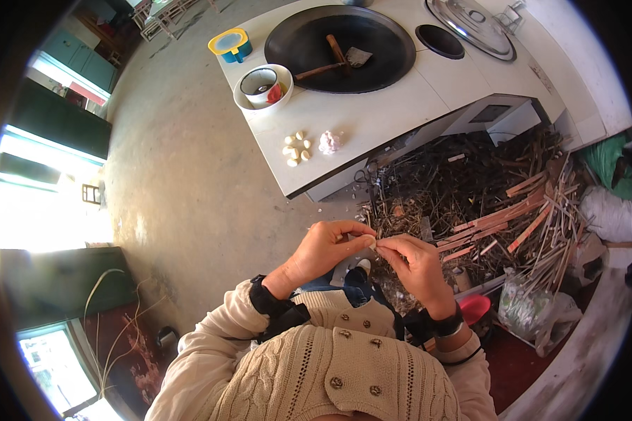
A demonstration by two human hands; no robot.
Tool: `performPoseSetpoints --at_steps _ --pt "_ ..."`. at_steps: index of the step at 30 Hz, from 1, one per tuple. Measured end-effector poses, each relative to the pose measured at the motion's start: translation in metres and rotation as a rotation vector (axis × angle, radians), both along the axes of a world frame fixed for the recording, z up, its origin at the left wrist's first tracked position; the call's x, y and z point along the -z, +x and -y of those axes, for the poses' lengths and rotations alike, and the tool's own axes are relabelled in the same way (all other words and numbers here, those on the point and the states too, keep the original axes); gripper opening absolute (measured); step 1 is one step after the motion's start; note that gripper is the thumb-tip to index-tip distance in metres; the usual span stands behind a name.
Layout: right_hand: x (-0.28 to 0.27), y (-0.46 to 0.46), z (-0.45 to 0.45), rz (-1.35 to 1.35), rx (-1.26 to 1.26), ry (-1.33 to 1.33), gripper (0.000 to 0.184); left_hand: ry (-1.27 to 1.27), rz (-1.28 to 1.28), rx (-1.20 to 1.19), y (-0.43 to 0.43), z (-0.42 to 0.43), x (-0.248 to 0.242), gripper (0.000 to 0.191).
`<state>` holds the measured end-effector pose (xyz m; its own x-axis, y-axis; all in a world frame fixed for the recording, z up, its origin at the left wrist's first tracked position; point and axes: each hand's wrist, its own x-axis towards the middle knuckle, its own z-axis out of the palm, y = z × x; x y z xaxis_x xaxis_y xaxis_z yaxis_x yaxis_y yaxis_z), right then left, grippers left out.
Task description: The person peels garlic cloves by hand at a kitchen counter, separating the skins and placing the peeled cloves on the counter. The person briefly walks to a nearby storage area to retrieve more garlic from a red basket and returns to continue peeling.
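Observation:
In front of my torso, my left hand (334,243) pinches a small pale garlic clove (371,241) between thumb and fingertips. The thumb and forefinger of my right hand (413,263) meet at the clove's other side and partly cover it. Ahead of them, several peeled garlic cloves (293,153) lie in a loose group on the near corner of the tiled stove top (379,118). Just right of that group sits a pinkish-white clump of garlic (330,142); whether it is a bulb or loose skins I cannot tell.
A large wok (316,52) is set into the stove, with a wooden-handled spatula (358,57) inside. A white bowl (242,100) holding an enamel cup (258,87) and a yellow-lidded container (228,43) stand at the left edge. Firewood and twigs (505,221) cover the floor at right.

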<state>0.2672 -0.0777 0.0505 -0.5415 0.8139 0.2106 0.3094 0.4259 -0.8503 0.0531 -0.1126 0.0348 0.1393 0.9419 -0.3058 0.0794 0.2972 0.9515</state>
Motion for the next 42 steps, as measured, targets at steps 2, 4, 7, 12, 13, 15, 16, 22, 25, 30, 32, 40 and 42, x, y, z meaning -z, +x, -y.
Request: performPoseSetpoints --at_steps 2,4,7,12,13,15,16,22,25,30,32,40,42 --pt "0.001 -0.002 0.001 -0.005 0.008 0.036 0.012 0.025 0.004 -0.019 0.002 0.0 0.003 0.028" --pt "0.001 -0.005 0.003 0.002 0.028 0.052 0.013 0.045 0.014 -0.035 0.004 0.001 0.004 0.028" --pt "-0.002 -0.01 0.004 0.013 0.053 0.073 0.015 0.025 0.017 -0.028 0.005 0.001 0.002 0.027" --pt "-0.004 -0.01 -0.005 0.025 0.076 0.162 0.017 -0.032 -0.035 0.082 -0.003 0.0 -0.01 0.025" --pt "-0.002 -0.009 -0.006 0.039 0.07 0.171 0.017 -0.05 0.029 0.082 -0.003 0.0 -0.011 0.025" --pt "0.003 -0.007 -0.009 0.062 0.066 0.142 0.017 -0.076 0.092 0.075 -0.004 0.003 -0.008 0.025" --pt "0.006 -0.005 -0.009 0.051 0.081 0.163 0.016 -0.033 0.095 0.104 -0.004 0.004 -0.005 0.025" --pt "0.015 -0.024 -0.008 0.082 0.05 0.255 0.012 0.176 -0.087 0.173 -0.015 0.014 0.013 0.031" --pt "0.001 -0.024 -0.007 0.124 -0.031 0.273 0.011 0.227 0.076 0.075 -0.009 0.018 0.025 0.025" --pt "-0.014 -0.048 -0.008 0.102 -0.219 0.294 0.005 0.205 0.071 -0.1 -0.018 0.031 0.048 0.021" --pt "-0.014 -0.059 -0.011 0.069 -0.264 0.301 0.005 0.149 0.07 -0.145 -0.025 0.045 0.053 0.022" --pt "0.003 -0.078 -0.015 0.276 -0.554 -0.005 0.017 0.273 0.266 -0.518 -0.032 0.085 0.049 0.015" --pt "0.008 -0.081 -0.008 0.142 -0.572 -0.193 0.022 0.293 0.339 -0.588 -0.032 0.09 0.041 0.018"
